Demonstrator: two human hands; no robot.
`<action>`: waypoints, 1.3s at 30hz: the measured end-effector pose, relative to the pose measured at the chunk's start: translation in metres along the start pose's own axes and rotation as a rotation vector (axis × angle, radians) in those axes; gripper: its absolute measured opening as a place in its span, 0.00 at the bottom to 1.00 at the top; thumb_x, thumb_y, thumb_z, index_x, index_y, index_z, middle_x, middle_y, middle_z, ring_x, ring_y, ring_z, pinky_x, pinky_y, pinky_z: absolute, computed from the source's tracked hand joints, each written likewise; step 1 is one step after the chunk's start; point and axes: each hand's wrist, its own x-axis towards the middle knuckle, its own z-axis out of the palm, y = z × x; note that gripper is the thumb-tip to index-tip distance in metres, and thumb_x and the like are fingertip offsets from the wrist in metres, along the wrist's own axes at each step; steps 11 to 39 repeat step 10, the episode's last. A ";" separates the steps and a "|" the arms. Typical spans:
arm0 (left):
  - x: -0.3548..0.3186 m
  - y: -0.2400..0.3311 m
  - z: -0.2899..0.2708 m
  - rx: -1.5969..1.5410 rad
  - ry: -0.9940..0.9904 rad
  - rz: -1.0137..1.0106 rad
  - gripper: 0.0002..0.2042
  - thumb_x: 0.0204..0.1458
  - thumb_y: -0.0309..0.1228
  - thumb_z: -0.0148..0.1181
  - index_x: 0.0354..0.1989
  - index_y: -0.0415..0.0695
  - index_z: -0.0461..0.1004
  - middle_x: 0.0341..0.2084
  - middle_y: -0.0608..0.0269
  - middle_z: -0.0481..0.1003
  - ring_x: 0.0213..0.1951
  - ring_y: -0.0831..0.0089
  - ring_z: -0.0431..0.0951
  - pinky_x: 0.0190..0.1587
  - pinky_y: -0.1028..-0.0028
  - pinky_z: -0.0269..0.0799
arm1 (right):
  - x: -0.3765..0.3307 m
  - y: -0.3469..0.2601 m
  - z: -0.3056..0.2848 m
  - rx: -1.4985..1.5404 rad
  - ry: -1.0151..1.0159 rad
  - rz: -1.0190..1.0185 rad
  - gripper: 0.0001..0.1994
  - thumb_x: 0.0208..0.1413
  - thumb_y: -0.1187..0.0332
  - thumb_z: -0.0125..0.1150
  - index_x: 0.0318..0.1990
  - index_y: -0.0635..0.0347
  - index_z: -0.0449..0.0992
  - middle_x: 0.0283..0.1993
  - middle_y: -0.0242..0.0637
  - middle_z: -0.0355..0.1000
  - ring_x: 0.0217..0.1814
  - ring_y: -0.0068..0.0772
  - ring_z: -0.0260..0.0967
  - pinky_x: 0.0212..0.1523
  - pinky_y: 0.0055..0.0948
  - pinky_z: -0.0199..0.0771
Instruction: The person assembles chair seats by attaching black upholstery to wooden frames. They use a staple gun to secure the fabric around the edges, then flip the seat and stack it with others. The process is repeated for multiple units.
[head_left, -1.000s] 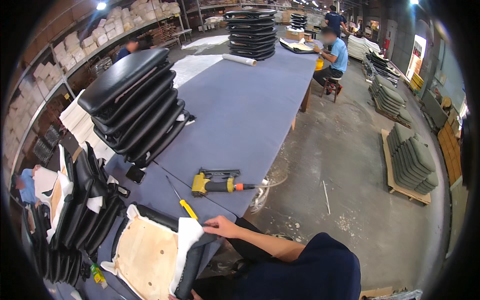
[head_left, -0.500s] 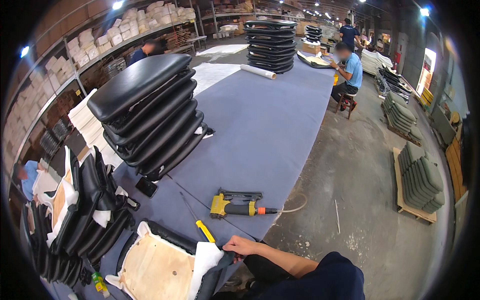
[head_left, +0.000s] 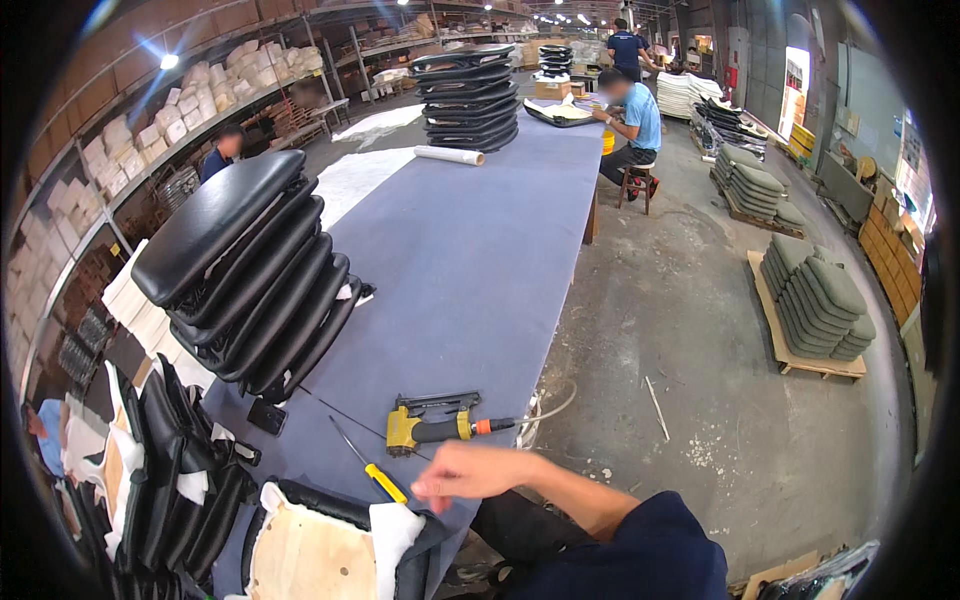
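My right hand (head_left: 470, 470) hovers over the near edge of the long grey-blue table (head_left: 480, 240), empty, fingers loosely apart and pointing left. Just above it lies a yellow and black pneumatic staple gun (head_left: 432, 428) with its hose running off the table edge. A yellow-handled screwdriver (head_left: 378, 478) lies immediately left of the fingertips. Below it sits an upturned seat pad (head_left: 310, 555), showing its bare wooden board with black cover and white foam folded round the rim. My left hand is out of the picture.
A leaning stack of black seat cushions (head_left: 245, 265) stands on the table's left. More black covers (head_left: 170, 480) pile up at lower left. Far off are another cushion stack (head_left: 468, 95), a seated person (head_left: 630, 120), and pallets of grey cushions (head_left: 815, 305) on the floor.
My right hand has lifted off the seat pad's cover and moved up and right, closer to the staple gun. The view has swung slightly.
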 end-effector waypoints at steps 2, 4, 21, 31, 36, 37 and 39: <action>0.039 0.038 -0.022 -0.417 -0.108 -0.092 0.30 0.67 0.50 0.50 0.67 0.37 0.67 0.65 0.35 0.66 0.68 0.45 0.65 0.71 0.50 0.61 | -0.010 -0.079 0.000 -0.087 0.215 -0.468 0.22 0.75 0.58 0.48 0.43 0.71 0.80 0.45 0.46 0.83 0.43 0.38 0.83 0.46 0.35 0.82; 0.044 0.100 -0.039 -0.680 -0.189 0.046 0.32 0.70 0.53 0.44 0.71 0.38 0.60 0.71 0.34 0.56 0.74 0.46 0.56 0.76 0.52 0.50 | -0.011 -0.124 0.038 0.013 0.364 -0.816 0.20 0.72 0.56 0.50 0.49 0.67 0.79 0.45 0.48 0.81 0.45 0.47 0.81 0.45 0.43 0.80; 0.105 0.196 -0.076 -0.780 -0.478 0.900 0.30 0.68 0.48 0.49 0.70 0.38 0.61 0.70 0.43 0.61 0.73 0.50 0.58 0.74 0.51 0.54 | -0.034 -0.179 0.130 0.246 0.412 -1.323 0.20 0.71 0.57 0.50 0.46 0.70 0.78 0.38 0.54 0.79 0.41 0.59 0.79 0.43 0.56 0.80; 0.105 0.196 -0.076 -0.780 -0.478 0.900 0.30 0.68 0.48 0.49 0.70 0.38 0.61 0.70 0.43 0.61 0.73 0.50 0.58 0.74 0.51 0.54 | -0.034 -0.179 0.130 0.246 0.412 -1.323 0.20 0.71 0.57 0.50 0.46 0.70 0.78 0.38 0.54 0.79 0.41 0.59 0.79 0.43 0.56 0.80; 0.105 0.196 -0.076 -0.780 -0.478 0.900 0.30 0.68 0.48 0.49 0.70 0.38 0.61 0.70 0.43 0.61 0.73 0.50 0.58 0.74 0.51 0.54 | -0.034 -0.179 0.130 0.246 0.412 -1.323 0.20 0.71 0.57 0.50 0.46 0.70 0.78 0.38 0.54 0.79 0.41 0.59 0.79 0.43 0.56 0.80; 0.105 0.196 -0.076 -0.780 -0.478 0.900 0.30 0.68 0.48 0.49 0.70 0.38 0.61 0.70 0.43 0.61 0.73 0.50 0.58 0.74 0.51 0.54 | -0.034 -0.179 0.130 0.246 0.412 -1.323 0.20 0.71 0.57 0.50 0.46 0.70 0.78 0.38 0.54 0.79 0.41 0.59 0.79 0.43 0.56 0.80; 0.105 0.196 -0.076 -0.780 -0.478 0.900 0.30 0.68 0.48 0.49 0.70 0.38 0.61 0.70 0.43 0.61 0.73 0.50 0.58 0.74 0.51 0.54 | -0.034 -0.179 0.130 0.246 0.412 -1.323 0.20 0.71 0.57 0.50 0.46 0.70 0.78 0.38 0.54 0.79 0.41 0.59 0.79 0.43 0.56 0.80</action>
